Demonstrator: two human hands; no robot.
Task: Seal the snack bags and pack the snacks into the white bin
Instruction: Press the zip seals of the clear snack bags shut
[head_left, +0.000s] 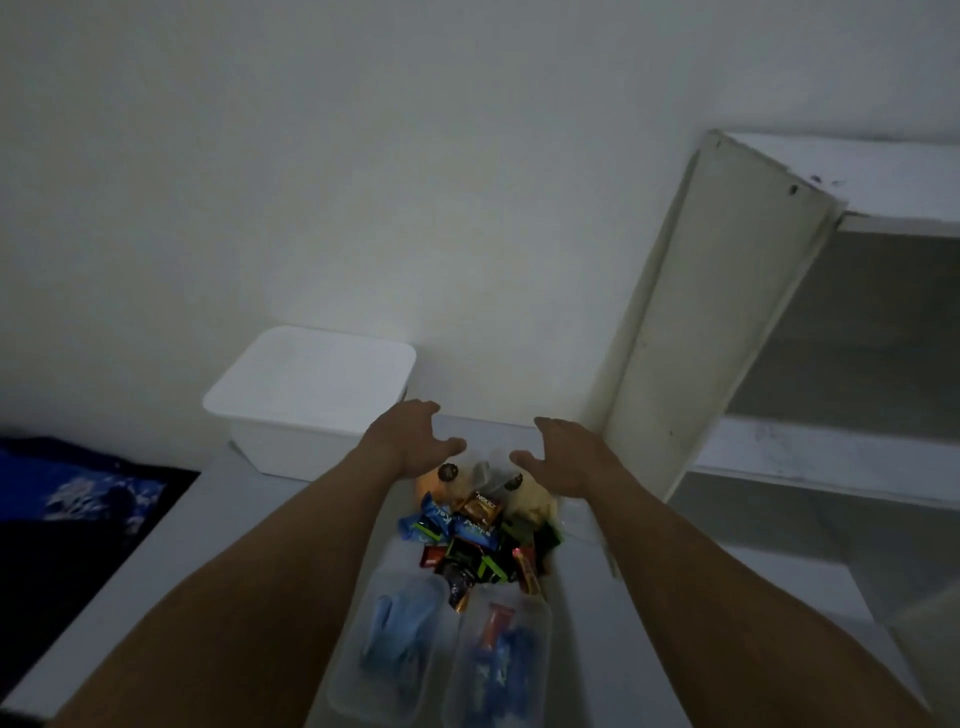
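A white bin (291, 441) with its lid (311, 376) on stands at the back left of the white table (171, 545). A heap of small wrapped snacks (472, 540) lies in the middle. Behind the heap are clear snack bags (524, 496) with pale and orange contents and dark clips. My left hand (410, 441) and my right hand (566, 457) hover over those bags, fingers spread and loosely curved, holding nothing. Two clear plastic containers (395, 649) with blue and red packets sit nearest to me.
A white wall rises behind the table. At the right stands an open white cabinet door (717, 332) with shelves (831, 457) beyond it. A dark blue patterned cloth (78, 499) lies to the left of the table.
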